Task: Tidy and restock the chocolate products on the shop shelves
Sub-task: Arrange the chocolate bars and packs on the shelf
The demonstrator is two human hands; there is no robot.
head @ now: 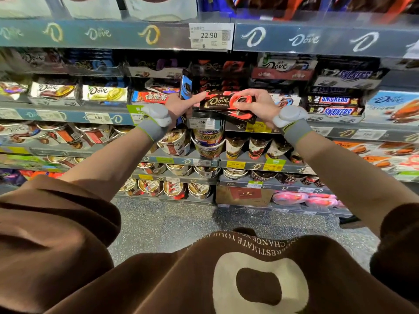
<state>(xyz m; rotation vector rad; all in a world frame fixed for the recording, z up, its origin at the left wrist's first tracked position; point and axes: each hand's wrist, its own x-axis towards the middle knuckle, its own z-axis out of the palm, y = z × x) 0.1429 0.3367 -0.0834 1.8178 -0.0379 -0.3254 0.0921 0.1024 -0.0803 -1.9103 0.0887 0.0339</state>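
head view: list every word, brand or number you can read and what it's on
"Dove": dark and red bar held in left hand and right hand
"Dove": shelf strip
"22.90": top price tag
"8.59": price tag
"9.90": price tag
"2 SNICKERS": bars
Small tag print: too blurred.

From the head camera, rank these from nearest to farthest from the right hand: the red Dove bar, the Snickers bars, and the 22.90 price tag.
From the right hand:
1. Red Dove bar, held in it.
2. Snickers bars, just to its right on the same shelf.
3. 22.90 price tag, up on the shelf edge above.
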